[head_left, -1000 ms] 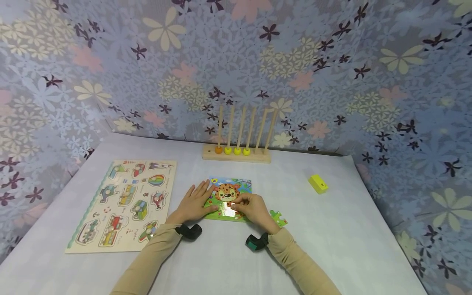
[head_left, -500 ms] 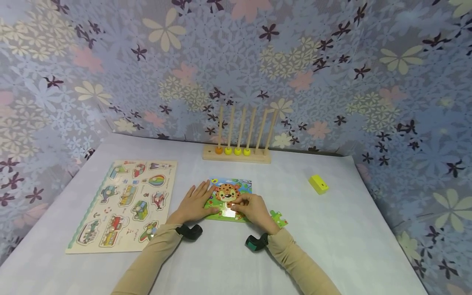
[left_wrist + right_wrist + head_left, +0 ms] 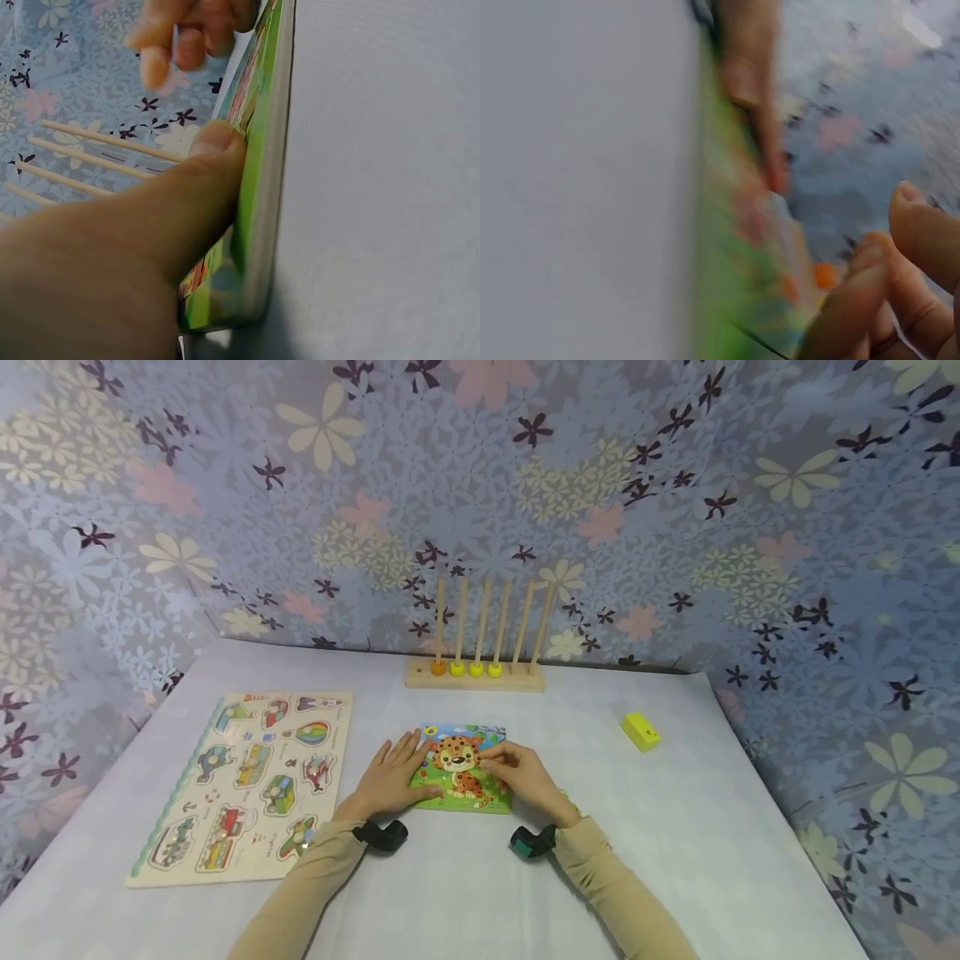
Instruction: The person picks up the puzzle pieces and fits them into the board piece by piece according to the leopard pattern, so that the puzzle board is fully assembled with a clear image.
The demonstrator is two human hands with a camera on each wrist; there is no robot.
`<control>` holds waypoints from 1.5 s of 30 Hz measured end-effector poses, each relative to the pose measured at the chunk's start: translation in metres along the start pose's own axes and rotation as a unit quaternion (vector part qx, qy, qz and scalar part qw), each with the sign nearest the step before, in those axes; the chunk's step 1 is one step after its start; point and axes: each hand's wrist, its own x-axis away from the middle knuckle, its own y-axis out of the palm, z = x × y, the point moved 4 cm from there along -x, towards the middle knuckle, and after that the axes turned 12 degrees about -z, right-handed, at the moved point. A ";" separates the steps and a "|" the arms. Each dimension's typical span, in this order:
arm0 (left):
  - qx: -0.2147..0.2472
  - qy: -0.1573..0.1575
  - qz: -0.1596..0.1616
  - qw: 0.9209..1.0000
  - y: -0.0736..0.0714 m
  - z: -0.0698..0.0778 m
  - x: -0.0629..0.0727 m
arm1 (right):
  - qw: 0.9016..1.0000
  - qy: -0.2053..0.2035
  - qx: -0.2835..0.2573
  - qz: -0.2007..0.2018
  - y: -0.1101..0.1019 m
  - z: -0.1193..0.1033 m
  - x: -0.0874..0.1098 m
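Observation:
A small jigsaw puzzle (image 3: 459, 758) with a spotted leopard cub on green grass lies at the middle of the table. My left hand (image 3: 388, 781) rests on its left side, fingers stretched out and thumb along the lower left part. In the left wrist view, that thumb lies on the puzzle near its thick edge. Over the puzzle's right side is my right hand (image 3: 525, 777), its fingers loosely bent; the right wrist view shows nothing held between the thumb and fingers. A green puzzle piece (image 3: 567, 799) lies mostly hidden behind the right wrist.
To the left lies a wooden board (image 3: 251, 777) with vehicle-shaped inset pieces. A wooden stand (image 3: 474, 680) with upright rods and several beads is at the back edge. A yellow block (image 3: 641, 731) lies to the right. Patterned wallpaper (image 3: 480, 485) rises behind the table.
My right hand has left the lower middle of the puzzle and moved slightly right. The bright patch there now shows the leopard's body. The left hand stays put; the head view has shifted slightly.

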 end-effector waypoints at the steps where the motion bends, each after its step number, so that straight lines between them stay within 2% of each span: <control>1: 0.000 0.000 -0.002 1.000 0.001 0.000 0.000 | 1.000 0.006 -0.023 0.005 -0.008 0.000 0.003; 5: -0.002 0.000 0.001 1.000 0.002 -0.001 0.000 | 0.998 0.018 -0.040 0.050 -0.044 0.004 0.018; 8: -0.001 0.003 0.005 1.000 0.002 -0.001 0.001 | 0.998 0.023 -0.033 0.055 -0.067 0.012 0.039; 11: 0.000 0.005 0.004 1.000 0.002 -0.001 0.001 | 0.999 0.029 -0.024 0.016 -0.079 0.029 0.060; 14: -0.001 0.004 0.003 1.000 0.002 0.000 0.001 | 0.998 0.017 -0.014 -0.059 -0.085 0.046 0.075; 17: -0.001 0.002 0.001 1.000 0.001 0.001 0.000 | 0.992 -0.010 0.006 -0.129 -0.087 0.049 0.082; 21: -0.004 0.001 -0.001 1.000 0.001 0.002 0.000 | 0.984 -0.022 0.058 -0.164 -0.087 0.048 0.083; 26: -0.002 0.000 0.002 1.000 0.001 0.001 0.001 | 0.984 -0.023 0.087 -0.155 -0.084 0.046 0.080; 39: -0.001 0.000 0.000 1.000 0.001 0.000 0.001 | 0.987 -0.008 0.087 -0.133 -0.077 0.040 0.075; 45: 0.026 0.019 0.011 0.999 0.001 -0.001 0.003 | 0.982 -0.029 0.077 -0.172 -0.064 0.034 0.071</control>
